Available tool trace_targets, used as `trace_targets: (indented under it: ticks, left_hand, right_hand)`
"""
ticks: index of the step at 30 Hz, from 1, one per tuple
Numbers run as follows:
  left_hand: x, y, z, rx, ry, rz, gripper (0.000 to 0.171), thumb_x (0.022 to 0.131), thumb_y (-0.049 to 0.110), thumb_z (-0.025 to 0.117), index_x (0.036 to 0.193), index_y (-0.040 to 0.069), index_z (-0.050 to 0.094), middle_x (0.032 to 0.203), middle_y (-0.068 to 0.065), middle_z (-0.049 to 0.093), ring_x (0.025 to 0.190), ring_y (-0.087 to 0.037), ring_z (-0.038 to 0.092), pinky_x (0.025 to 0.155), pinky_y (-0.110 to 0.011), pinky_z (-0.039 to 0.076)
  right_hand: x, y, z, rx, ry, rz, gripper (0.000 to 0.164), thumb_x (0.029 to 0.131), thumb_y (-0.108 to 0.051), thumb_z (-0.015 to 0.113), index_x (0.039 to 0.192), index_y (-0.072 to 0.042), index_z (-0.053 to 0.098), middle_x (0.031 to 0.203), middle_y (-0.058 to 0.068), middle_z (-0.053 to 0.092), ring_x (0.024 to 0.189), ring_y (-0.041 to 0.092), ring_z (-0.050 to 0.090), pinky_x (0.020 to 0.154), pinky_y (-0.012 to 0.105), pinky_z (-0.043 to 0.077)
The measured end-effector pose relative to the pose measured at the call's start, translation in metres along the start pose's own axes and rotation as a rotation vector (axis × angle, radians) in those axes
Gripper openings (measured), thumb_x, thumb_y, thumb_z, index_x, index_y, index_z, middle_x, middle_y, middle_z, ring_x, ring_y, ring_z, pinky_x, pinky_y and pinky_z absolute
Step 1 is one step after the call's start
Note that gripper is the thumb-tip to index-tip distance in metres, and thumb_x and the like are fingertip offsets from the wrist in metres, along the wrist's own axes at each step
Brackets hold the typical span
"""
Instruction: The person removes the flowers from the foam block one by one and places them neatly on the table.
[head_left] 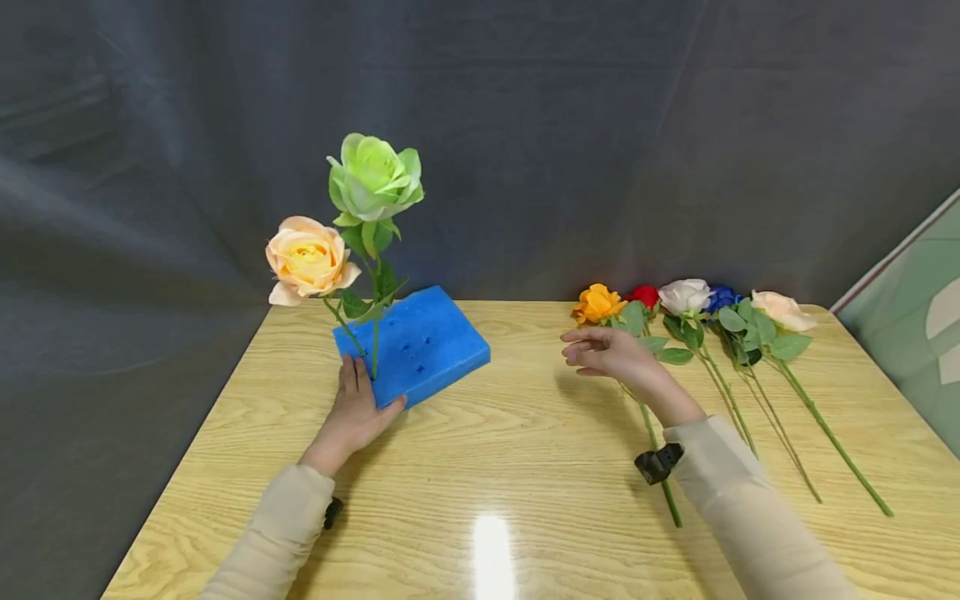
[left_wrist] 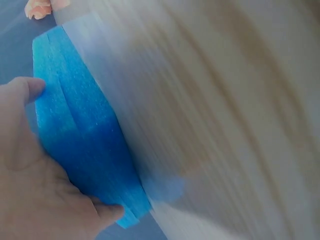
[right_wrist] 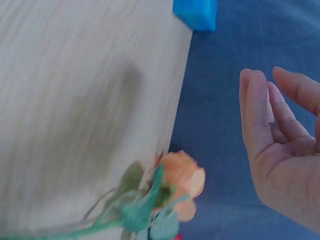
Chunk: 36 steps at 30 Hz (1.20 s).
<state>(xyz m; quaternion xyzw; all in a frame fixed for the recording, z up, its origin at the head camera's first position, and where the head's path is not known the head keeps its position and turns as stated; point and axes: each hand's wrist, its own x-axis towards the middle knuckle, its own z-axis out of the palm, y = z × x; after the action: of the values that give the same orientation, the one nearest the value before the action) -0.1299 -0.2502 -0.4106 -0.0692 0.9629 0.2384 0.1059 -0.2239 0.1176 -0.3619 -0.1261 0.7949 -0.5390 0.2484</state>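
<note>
A blue foam block [head_left: 442, 333] with small holes in its top lies at the left of the table. A green rose [head_left: 377, 177] and a peach rose [head_left: 307, 257] stand up from it on their stems. My left hand [head_left: 356, 417] grips the block's near left corner, fingers by the stems and thumb along the front side; in the left wrist view, thumb and fingers span the block [left_wrist: 85, 125]. Above the table my right hand [head_left: 618, 360] hovers with loosely bent fingers and holds nothing. Closest to it lies an orange rose [head_left: 597, 303], its stem partly hidden by the arm.
Along the right of the wooden table [head_left: 450, 475] lie a red rose [head_left: 642, 295], a white rose [head_left: 685, 296], a blue rose [head_left: 723, 298] and a pale peach rose [head_left: 782, 310], stems toward me. A dark curtain [head_left: 510, 150] hangs behind the back edge.
</note>
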Motion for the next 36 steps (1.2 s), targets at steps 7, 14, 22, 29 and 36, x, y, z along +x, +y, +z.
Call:
trace_targets:
  ticks: [7,14,22,29,36]
  left_hand:
    - [0.0,0.016,0.008,-0.005,0.066,-0.053,0.1,0.095,0.048,0.046,0.145,-0.014,-0.016,0.151,-0.034,-0.025,0.143,-0.05,-0.015,0.118,-0.059,0.01]
    - [-0.001,0.024,0.008,0.042,0.073,-0.09,0.102,0.094,0.053,0.045,0.146,-0.013,-0.013,0.152,-0.034,-0.02,0.144,-0.05,-0.01,0.118,-0.059,0.01]
    - [-0.006,0.007,-0.009,0.075,-0.004,-0.028,0.111,0.089,0.066,0.046,0.149,-0.01,-0.009,0.155,-0.031,-0.017,0.145,-0.049,-0.011,0.114,-0.067,0.005]
    - [-0.007,-0.011,-0.019,0.081,-0.008,0.083,0.123,0.079,0.062,0.066,0.151,-0.006,-0.006,0.157,-0.028,-0.016,0.146,-0.045,-0.01,0.112,-0.069,0.005]
    - [-0.005,-0.018,-0.02,0.121,-0.005,0.11,0.121,0.079,0.062,0.066,0.151,-0.005,-0.004,0.158,-0.027,-0.013,0.147,-0.044,-0.005,0.112,-0.069,0.006]
  right_hand:
    - [0.01,-0.02,0.016,0.018,-0.01,-0.03,0.043,0.097,-0.006,0.05,0.138,0.005,0.045,0.122,0.021,0.059,0.09,0.002,0.063,0.095,0.036,0.053]
    - [0.022,-0.033,0.041,0.047,0.0,-0.048,0.039,0.097,-0.003,0.05,0.135,0.003,0.05,0.127,0.027,0.056,0.11,0.029,0.062,0.097,0.042,0.051]
    - [0.031,-0.043,0.074,0.073,0.013,-0.073,0.036,0.097,-0.007,0.052,0.132,0.003,0.053,0.124,0.026,0.059,0.108,0.028,0.063,0.093,0.04,0.053]
    - [0.038,-0.054,0.095,0.132,0.005,-0.14,0.038,0.098,-0.007,0.051,0.134,0.004,0.051,0.126,0.029,0.056,0.114,0.037,0.059,0.098,0.044,0.05]
    - [0.049,-0.058,0.116,0.19,-0.003,-0.176,0.039,0.099,-0.009,0.049,0.137,0.0,0.049,0.129,0.023,0.056,0.12,0.037,0.056,0.102,0.046,0.047]
